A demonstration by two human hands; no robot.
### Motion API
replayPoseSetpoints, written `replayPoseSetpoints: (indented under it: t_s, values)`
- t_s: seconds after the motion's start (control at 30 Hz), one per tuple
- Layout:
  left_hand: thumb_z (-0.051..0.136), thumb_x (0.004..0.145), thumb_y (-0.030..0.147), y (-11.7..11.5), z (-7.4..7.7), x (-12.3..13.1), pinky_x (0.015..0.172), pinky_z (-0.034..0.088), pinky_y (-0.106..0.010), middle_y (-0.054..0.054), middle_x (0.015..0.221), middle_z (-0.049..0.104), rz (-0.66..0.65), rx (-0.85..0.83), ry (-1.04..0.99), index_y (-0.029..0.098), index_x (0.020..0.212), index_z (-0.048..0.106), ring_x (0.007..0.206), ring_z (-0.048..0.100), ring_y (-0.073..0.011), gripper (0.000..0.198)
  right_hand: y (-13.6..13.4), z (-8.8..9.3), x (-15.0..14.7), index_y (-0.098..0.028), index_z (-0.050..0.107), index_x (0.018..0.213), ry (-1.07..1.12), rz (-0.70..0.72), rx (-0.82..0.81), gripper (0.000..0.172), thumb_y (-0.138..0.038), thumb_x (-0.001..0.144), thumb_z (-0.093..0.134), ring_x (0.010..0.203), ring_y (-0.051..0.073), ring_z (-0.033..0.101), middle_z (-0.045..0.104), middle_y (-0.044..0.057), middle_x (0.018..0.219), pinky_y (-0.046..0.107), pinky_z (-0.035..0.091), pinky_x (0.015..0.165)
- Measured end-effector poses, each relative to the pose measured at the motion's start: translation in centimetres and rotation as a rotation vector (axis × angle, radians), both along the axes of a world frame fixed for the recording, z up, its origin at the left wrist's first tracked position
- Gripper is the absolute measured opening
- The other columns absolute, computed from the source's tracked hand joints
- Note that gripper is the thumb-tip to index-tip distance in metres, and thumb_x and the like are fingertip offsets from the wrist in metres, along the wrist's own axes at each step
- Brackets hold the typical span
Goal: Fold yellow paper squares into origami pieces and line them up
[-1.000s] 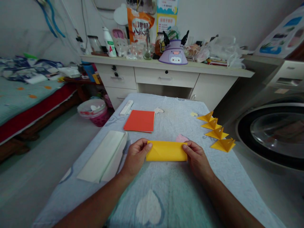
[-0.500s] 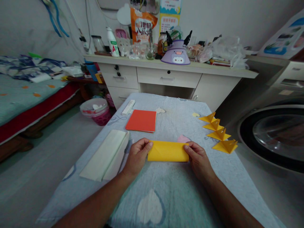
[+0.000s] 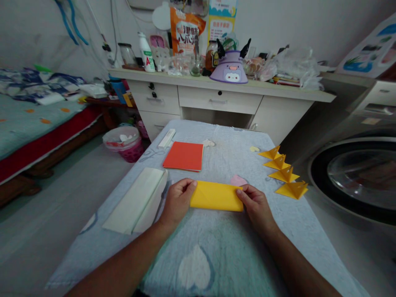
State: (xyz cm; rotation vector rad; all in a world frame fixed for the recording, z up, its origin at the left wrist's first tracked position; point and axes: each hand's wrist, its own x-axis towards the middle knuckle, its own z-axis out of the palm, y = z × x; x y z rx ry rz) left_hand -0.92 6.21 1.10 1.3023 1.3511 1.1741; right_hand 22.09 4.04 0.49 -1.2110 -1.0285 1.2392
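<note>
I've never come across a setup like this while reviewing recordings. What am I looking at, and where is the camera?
There is no machine here: a person works with two bare hands. The view comes from a single camera worn on the head, looking forward and down. The left hand and right hand pinch opposite ends of a folded strip of yellow paper. On the cloth-covered table, an orange-red square stack, a slim white box and a pale, flat folded item lie to the left; I can't tell what that last one is. Four folded yellow shapes stand in a row on the right. Beyond is a cluttered white desk.
</note>
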Motion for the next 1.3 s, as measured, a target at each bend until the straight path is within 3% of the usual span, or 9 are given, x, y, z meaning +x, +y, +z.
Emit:
replayPoseSetpoints:
  t_s: [0.23,0.43,0.7,0.93,1.03,1.1,1.2,1.3]
  values:
    - [0.059,0.081,0.038,0.4,-0.5,0.2,0.053,0.036,-0.022,0.002,0.065,0.060,-0.004,0.051,0.112,0.018,0.077,0.064,0.059,0.054,-0.0140,0.021,0.2,-0.3,0.2,-0.020,0.065,0.068,-0.452,-0.075,0.086,0.028,-0.047,0.075,0.068,0.053,0.015,0.048,0.057,0.000,0.059,0.026,0.032,0.048]
    - [0.051,0.084,0.029,0.8,-1.1,0.0,0.064,0.039,-0.025,0.000,0.073,0.061,-0.047,0.186,0.438,0.018,0.072,0.062,0.070,0.057,-0.0159,0.019,0.6,-1.2,0.8,-0.021,0.067,0.072,-0.771,-0.127,0.156,0.020,-0.038,0.079,0.061,0.052,0.016,0.049,0.060,0.001,0.059,0.028,0.034,0.052]
    - [0.051,0.085,0.023,1.0,-1.3,0.4,0.073,0.036,-0.031,-0.003,0.076,0.062,-0.093,0.261,0.832,0.019,0.073,0.063,0.079,0.056,-0.0201,0.017,1.2,-1.5,1.2,-0.021,0.064,0.066,-1.169,-0.106,0.159,0.018,-0.029,0.080,0.059,0.065,0.020,0.056,0.063,0.003,0.062,0.031,0.034,0.064]
    - [0.051,0.086,0.024,0.7,-1.2,0.7,0.071,0.031,-0.033,-0.005,0.080,0.063,-0.125,0.248,1.007,0.019,0.075,0.062,0.081,0.056,-0.0225,0.016,1.3,-1.2,0.8,-0.020,0.062,0.069,-1.307,-0.095,0.049,0.014,-0.028,0.081,0.061,0.072,0.022,0.056,0.065,0.003,0.067,0.032,0.028,0.066]
    - [0.052,0.085,0.024,0.7,-1.3,0.7,0.072,0.031,-0.033,-0.005,0.079,0.063,-0.126,0.237,1.029,0.019,0.074,0.061,0.082,0.056,-0.0226,0.015,1.3,-1.3,0.8,-0.019,0.062,0.079,-1.337,-0.107,0.022,0.010,-0.029,0.081,0.061,0.074,0.023,0.056,0.065,0.004,0.070,0.032,0.027,0.067]
    - [0.054,0.085,0.024,0.8,-1.3,0.7,0.072,0.031,-0.033,-0.005,0.079,0.063,-0.125,0.236,1.037,0.019,0.074,0.061,0.082,0.056,-0.0225,0.014,1.3,-1.4,0.8,-0.018,0.061,0.091,-1.330,-0.138,0.020,0.016,-0.029,0.080,0.063,0.075,0.024,0.056,0.065,0.004,0.075,0.032,0.028,0.068]
    - [0.055,0.084,0.025,0.9,-1.3,0.7,0.072,0.031,-0.033,-0.004,0.080,0.063,-0.119,0.230,1.049,0.020,0.073,0.060,0.083,0.056,-0.0225,0.013,1.2,-1.4,0.7,-0.016,0.062,0.099,-1.333,-0.162,0.087,0.023,-0.024,0.078,0.065,0.085,0.026,0.055,0.066,0.009,0.091,0.033,0.030,0.071]
    - [0.054,0.085,0.025,1.0,-1.3,0.8,0.071,0.030,-0.033,-0.005,0.081,0.064,-0.120,0.213,1.066,0.020,0.073,0.060,0.083,0.056,-0.0224,0.014,1.3,-1.3,0.6,-0.020,0.069,0.089,-1.329,-0.030,0.212,0.016,-0.013,0.082,0.057,0.091,0.025,0.054,0.067,0.008,0.098,0.034,0.031,0.076]
